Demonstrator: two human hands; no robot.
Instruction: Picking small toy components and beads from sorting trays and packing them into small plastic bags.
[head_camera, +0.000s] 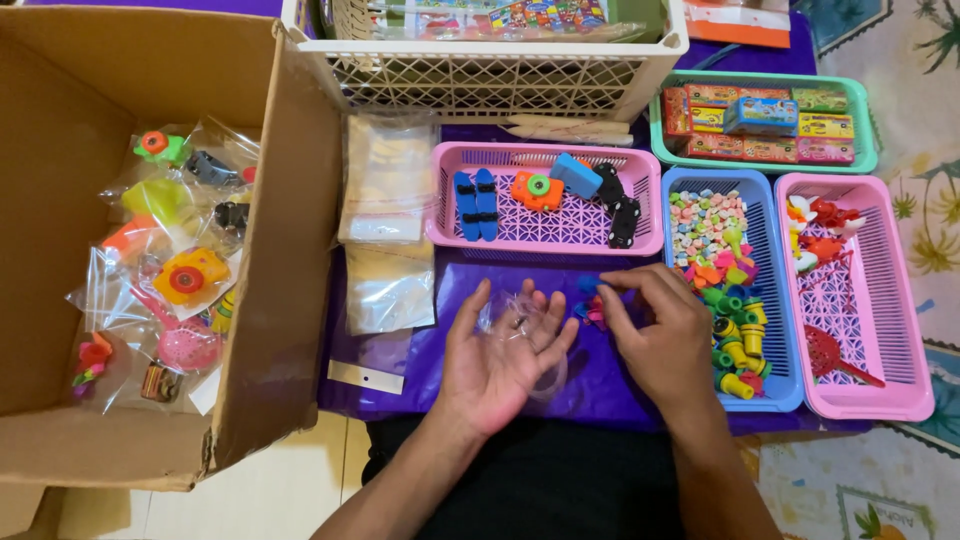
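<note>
The left hand (500, 355) lies palm-up and open under a clear plastic bag (525, 330). The right hand (655, 335) pinches small pink and blue toys (592, 308). A pink basket (545, 200), a blue basket (770, 290) and a cardboard box (280, 250) crowd around.

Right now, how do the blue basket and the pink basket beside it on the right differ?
The blue basket is crowded with small pastel pieces and yellow-green toys; the pink basket holds a few red and white toys, its mesh floor mostly bare. The right hand is nearer the blue one. Both are rectangular mesh trays, standing side by side.
</note>
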